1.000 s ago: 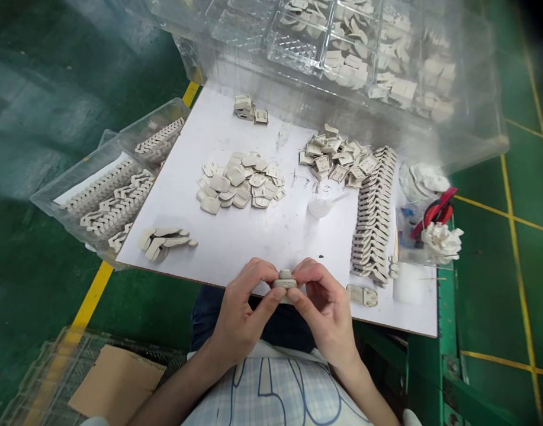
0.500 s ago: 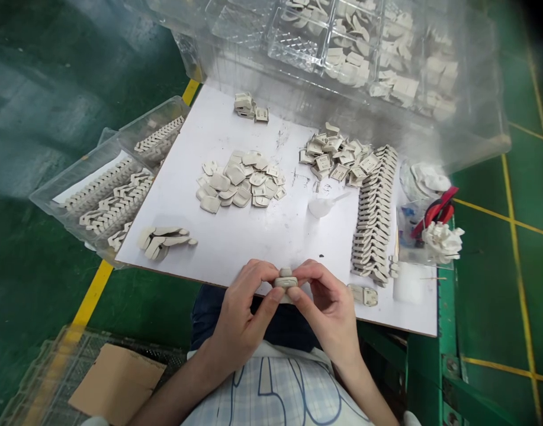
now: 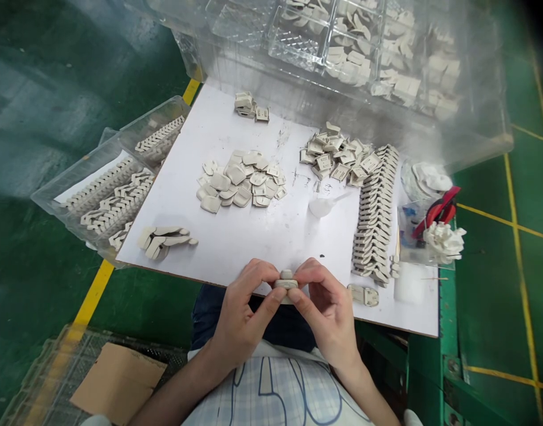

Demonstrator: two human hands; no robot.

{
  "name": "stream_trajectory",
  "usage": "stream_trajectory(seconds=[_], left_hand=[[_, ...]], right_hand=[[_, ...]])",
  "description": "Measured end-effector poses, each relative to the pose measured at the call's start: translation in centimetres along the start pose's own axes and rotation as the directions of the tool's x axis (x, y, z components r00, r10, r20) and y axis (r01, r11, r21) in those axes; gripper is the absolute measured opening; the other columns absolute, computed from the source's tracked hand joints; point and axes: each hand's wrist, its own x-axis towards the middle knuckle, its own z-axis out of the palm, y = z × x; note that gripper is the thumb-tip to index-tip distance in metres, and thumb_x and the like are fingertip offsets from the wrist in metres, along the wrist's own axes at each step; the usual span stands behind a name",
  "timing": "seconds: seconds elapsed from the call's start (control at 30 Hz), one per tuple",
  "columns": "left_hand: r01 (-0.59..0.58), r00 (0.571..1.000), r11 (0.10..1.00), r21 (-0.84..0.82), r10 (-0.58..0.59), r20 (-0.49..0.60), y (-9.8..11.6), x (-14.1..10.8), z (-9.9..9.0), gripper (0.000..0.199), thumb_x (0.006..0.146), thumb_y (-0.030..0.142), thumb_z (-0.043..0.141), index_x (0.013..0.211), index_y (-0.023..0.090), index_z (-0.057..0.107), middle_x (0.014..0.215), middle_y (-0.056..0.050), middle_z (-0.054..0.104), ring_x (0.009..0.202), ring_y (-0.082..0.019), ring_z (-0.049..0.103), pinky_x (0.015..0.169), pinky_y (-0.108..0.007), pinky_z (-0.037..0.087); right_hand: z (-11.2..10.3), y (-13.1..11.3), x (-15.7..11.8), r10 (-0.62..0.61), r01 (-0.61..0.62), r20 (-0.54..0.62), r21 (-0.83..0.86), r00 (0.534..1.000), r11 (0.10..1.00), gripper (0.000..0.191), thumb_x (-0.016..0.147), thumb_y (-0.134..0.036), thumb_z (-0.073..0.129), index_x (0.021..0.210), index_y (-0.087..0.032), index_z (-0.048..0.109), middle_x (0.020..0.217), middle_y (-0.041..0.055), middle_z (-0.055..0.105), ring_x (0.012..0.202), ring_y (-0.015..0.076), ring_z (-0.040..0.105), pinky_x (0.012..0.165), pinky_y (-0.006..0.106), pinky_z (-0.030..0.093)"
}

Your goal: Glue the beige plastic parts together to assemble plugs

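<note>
A small beige plastic part [image 3: 286, 284] is pinched between both hands at the front edge of the white board. My left hand [image 3: 247, 310] grips its left side with thumb and forefinger. On its right side, my right hand [image 3: 327, 307] holds it the same way. The fingertips hide part of its outline. Beyond the hands lies a pile of flat beige caps [image 3: 235, 177]. A heap of beige clips [image 3: 336, 154] sits farther right, beside a long stacked row of angled pieces [image 3: 373, 219]. One flat beige piece [image 3: 363, 294] rests near my right hand.
A clear compartment tray [image 3: 351, 89] with parts spans the back. Another clear tray [image 3: 53, 183] stands at the left. Angled pieces [image 3: 164, 241] lie front left. On the right are red-handled pliers [image 3: 437, 213], crumpled white material [image 3: 444, 241] and a small translucent container [image 3: 320, 206].
</note>
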Motion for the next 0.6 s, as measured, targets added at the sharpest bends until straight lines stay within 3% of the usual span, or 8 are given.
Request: stream_trajectory(seconds=[0.33,0.6], left_hand=[[0.128,0.989,0.991,-0.039,-0.13,-0.066,-0.68,-0.31,1.01,0.026,0.102,0.043,0.053,0.091,0.022,0.062,0.085,-0.003,0.06,0.082,-0.02,0.057,0.073,-0.033,0.048],[0.059,0.996,0.998,-0.025,-0.061,-0.069,-0.55,-0.05,0.72,0.023,0.1,0.042,0.057,0.09,0.022,0.063,0.086,-0.004,0.062,0.083,-0.02,0.059,0.074,-0.033,0.049]], right_hand=[[0.1,0.59,0.16,0.007,-0.009,-0.054,-0.034,0.999,0.999,0.012,0.094,-0.033,0.07,0.087,-0.024,0.067,0.079,0.0,0.061,0.075,0.0163,0.057,0.067,0.03,0.045],[-0.56,0.14,0.06,-0.042,0.038,-0.028,-0.11,0.999,0.993,0.004,0.093,-0.03,0.071,0.093,-0.026,0.072,0.087,0.0025,0.065,0.083,0.0188,0.061,0.072,0.032,0.049]])
